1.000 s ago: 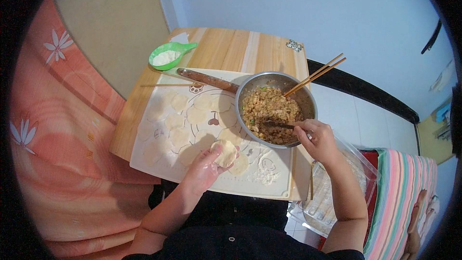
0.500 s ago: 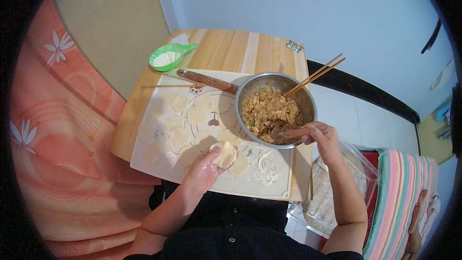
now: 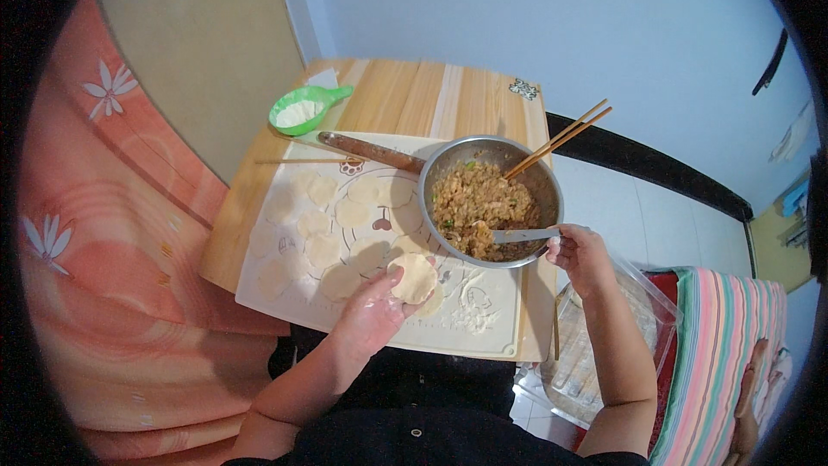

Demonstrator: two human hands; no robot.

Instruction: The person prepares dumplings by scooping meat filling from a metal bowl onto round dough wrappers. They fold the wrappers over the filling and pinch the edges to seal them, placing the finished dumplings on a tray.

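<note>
Mid-frame: round pale dough wrapper [image 3: 416,280] held by left hand [image 3: 377,311]. Right of centre: flat grey utensil [image 3: 523,235] pinched by right hand [image 3: 583,259], tip at brown minced filling [image 3: 483,198] in round steel bowl [image 3: 547,188]. Apparently filling is being scooped; level lift called for.

Cream wrapper [image 3: 415,280] in the left fingers [image 3: 395,276], white mat [image 3: 470,344] with brown drawings [image 3: 382,224] beneath them, white-flowered coral curtain [image 3: 138,311] to their left. Left of the right fingers [image 3: 567,246], green-flecked brown filling [image 3: 483,198]; to their right, pink-and-teal striped cloth [image 3: 711,345].

A black baseboard [image 3: 647,160] runs between the pale blue wall [image 3: 552,26] and white tiled floor [image 3: 608,198].
</note>
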